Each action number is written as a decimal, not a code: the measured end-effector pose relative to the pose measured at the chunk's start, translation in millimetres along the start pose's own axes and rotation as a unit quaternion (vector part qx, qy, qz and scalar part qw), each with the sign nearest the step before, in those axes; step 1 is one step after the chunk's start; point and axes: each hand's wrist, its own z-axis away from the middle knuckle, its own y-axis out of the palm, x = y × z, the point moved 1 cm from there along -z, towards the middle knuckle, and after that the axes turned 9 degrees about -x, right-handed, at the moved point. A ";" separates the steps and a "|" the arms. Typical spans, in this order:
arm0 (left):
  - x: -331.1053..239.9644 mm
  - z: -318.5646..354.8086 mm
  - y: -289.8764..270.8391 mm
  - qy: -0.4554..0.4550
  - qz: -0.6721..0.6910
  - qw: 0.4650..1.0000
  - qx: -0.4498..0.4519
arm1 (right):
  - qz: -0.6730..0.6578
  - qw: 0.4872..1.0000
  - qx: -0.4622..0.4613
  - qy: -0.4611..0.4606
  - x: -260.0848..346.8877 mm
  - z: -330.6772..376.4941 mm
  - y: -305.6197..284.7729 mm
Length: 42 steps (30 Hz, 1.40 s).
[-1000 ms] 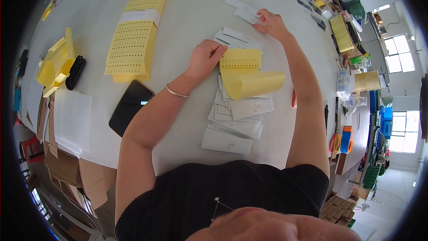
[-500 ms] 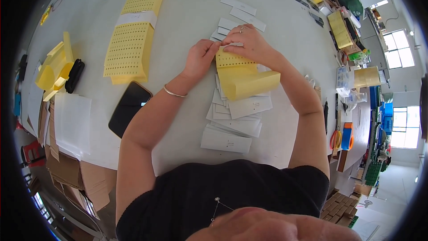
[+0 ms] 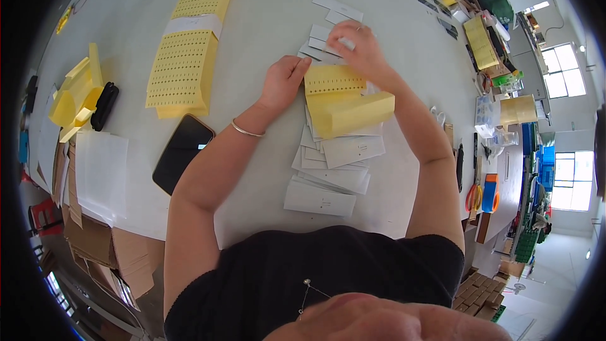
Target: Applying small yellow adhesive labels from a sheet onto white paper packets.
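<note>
A yellow sheet [image 3: 338,79] printed with rows of small dark marks lies over white cards [image 3: 355,149], its near end curling up. My left hand [image 3: 283,82] is closed at the sheet's upper left corner, thumb and fingers pinching the edge. Just beyond the sheet, my right hand [image 3: 361,53] is raised above more white cards [image 3: 319,33], its fingers curled toward the thumb in a pinch. Motion blurs its fingertips, and anything between them is too small to make out. The cards form an overlapping row from far to near, partly covered by the sheet.
Left of my hands lie a banded stack of yellow sheets [image 3: 183,66] and a dark phone [image 3: 183,155]. Farther left are crumpled yellow paper [image 3: 79,98] and a black case [image 3: 105,106]. Scissors [image 3: 473,197] and an orange-and-blue tape roll [image 3: 490,193] sit on the right.
My right hand has left the sheet's upper edge, moving up and slightly right over the far cards. The left hand stays at the corner. The sheet's curled end has shifted slightly upward.
</note>
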 end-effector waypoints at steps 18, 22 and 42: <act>-2.1 -0.1 2.8 0.019 -0.004 0.999 -0.027 | 0.204 0.940 -0.069 0.265 -124.6 11.2 -6.9; -6.4 0.6 1.9 0.040 -0.017 0.997 -0.068 | -0.010 0.970 0.000 0.241 -76.5 14.7 -28.1; -17.3 2.1 2.3 0.260 -0.094 0.960 -0.040 | 0.018 0.984 0.169 0.060 19.9 38.6 -17.4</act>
